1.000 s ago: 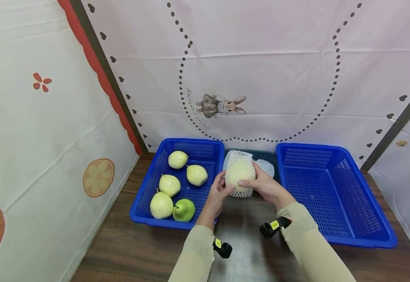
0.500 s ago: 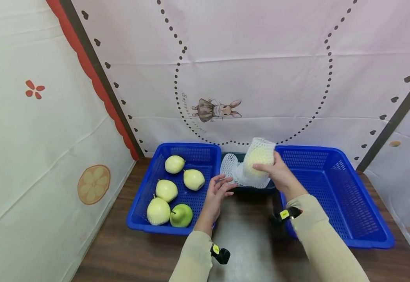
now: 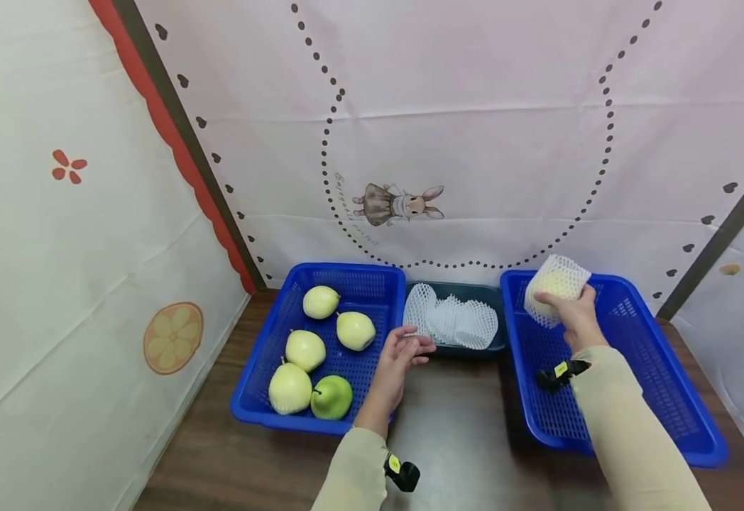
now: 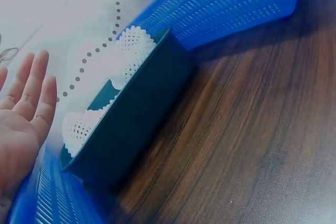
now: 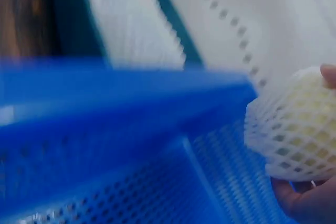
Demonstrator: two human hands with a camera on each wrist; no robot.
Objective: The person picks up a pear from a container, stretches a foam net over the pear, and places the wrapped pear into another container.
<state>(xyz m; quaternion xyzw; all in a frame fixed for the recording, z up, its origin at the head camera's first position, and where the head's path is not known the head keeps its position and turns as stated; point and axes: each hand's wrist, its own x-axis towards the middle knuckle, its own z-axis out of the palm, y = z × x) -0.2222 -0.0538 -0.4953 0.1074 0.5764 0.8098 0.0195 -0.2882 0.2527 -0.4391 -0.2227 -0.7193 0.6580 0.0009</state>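
Note:
My right hand (image 3: 575,316) grips a pale yellow pear (image 3: 559,282) wrapped in a white foam net sleeve (image 5: 262,129), held above the back left part of the right blue basket (image 3: 656,355). In the right wrist view, fingers curl round the wrapped pear from above and below. My left hand (image 3: 397,365) holds nothing; its fingers are loosely extended near the front of the dark green tray (image 3: 458,350). Several white foam net sleeves (image 3: 455,319) lie in that tray. In the left wrist view the left hand (image 4: 23,114) shows its palm and straight fingers.
On the left stands a blue basket (image 3: 253,369) with several pale yellow pears (image 3: 304,350) and a greener pear (image 3: 331,397). The dark green tray sits between the two baskets on the brown wooden table (image 3: 455,433). A printed white cloth (image 3: 474,142) hangs behind.
From the middle, where both hands held the wrapped pear, my right hand has carried it rightward over the right basket. My left hand has let go and stays near the tray.

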